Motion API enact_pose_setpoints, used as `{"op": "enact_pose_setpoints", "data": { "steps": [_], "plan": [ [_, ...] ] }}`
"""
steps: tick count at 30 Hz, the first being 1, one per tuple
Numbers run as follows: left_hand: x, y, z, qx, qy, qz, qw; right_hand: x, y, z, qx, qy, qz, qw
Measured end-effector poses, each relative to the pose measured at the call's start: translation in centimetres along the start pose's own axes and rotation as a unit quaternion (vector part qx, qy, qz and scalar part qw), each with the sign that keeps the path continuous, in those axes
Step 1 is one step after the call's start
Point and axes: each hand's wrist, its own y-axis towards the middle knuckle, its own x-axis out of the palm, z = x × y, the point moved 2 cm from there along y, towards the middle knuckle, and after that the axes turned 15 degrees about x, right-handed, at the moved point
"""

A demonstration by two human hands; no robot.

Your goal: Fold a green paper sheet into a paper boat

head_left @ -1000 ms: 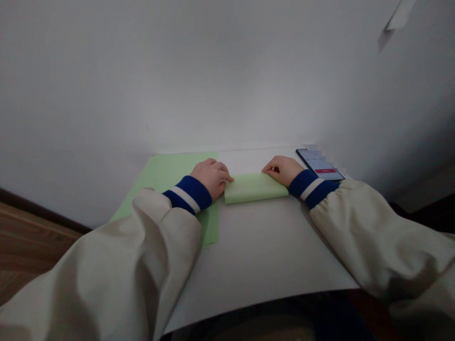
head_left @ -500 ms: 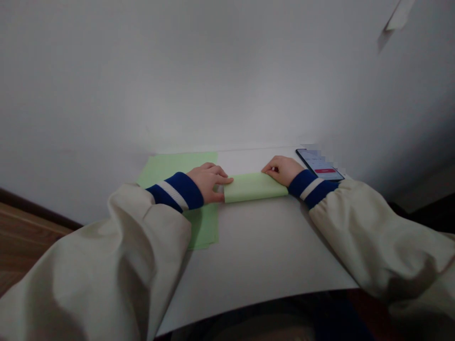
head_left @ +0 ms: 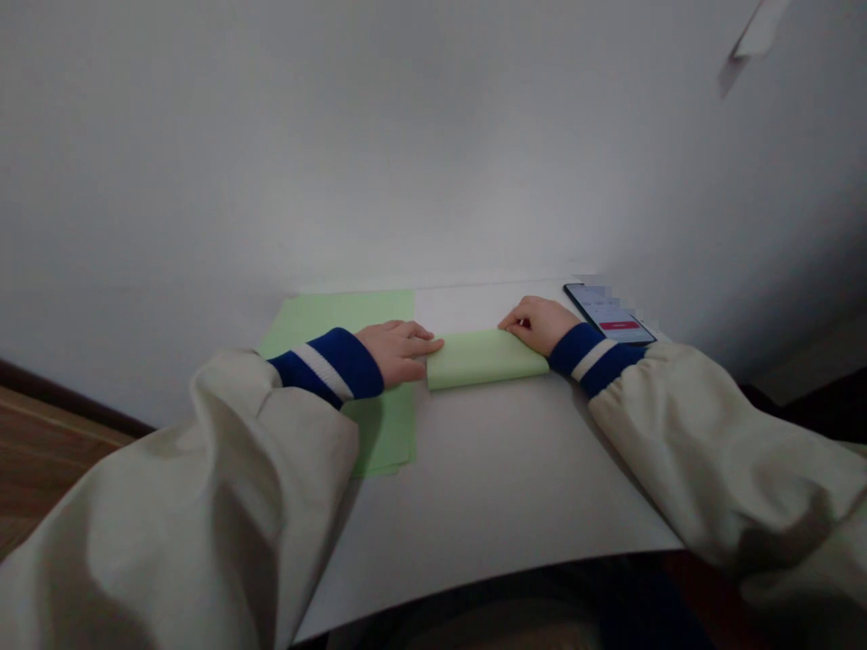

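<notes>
A folded strip of light green paper (head_left: 482, 357) lies on the white table (head_left: 501, 487) between my hands. My left hand (head_left: 396, 350) rests at its left end, fingers stretched out and touching the edge. At the strip's right end my right hand (head_left: 539, 323) has its fingers curled, pinching the upper right corner. Both arms wear cream sleeves with blue and white cuffs.
Flat green paper sheets (head_left: 339, 320) lie under my left forearm at the table's left edge. A lit phone (head_left: 608, 313) lies at the back right, just beyond my right wrist. A white wall stands right behind the table. Wooden floor shows at the left.
My left hand has slid a little leftward and flattened out at the strip's left end, with its elbow swinging outward. The right hand and the folded paper have stayed put.
</notes>
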Motion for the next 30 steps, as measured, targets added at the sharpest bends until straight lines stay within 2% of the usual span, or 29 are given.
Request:
{"op": "enact_pose_setpoints", "data": {
  "steps": [3, 6, 12, 20, 30],
  "plan": [
    [-0.2, 0.2, 0.0, -0.036, -0.028, 0.039, 0.998, 0.0, 0.1, -0.3, -0.005, 0.003, 0.0, 1.0],
    [-0.4, 0.5, 0.5, -0.068, 0.009, 0.063, 0.996, 0.0, 0.3, -0.7, -0.004, 0.006, 0.005, 1.0],
    [-0.3, 0.8, 1.6, -0.071, 0.101, 0.069, 0.99, 0.2, 0.8, -1.0, -0.004, 0.019, 0.006, 1.0],
    [-0.1, 1.0, 1.8, -0.051, 0.085, 0.086, 0.991, 0.3, 0.9, -1.0, -0.01, 0.019, 0.009, 1.0],
    [0.1, 0.7, 1.6, -0.06, 0.09, 0.108, 0.988, -0.2, 0.7, -1.3, -0.012, 0.007, 0.003, 1.0]
  ]
}}
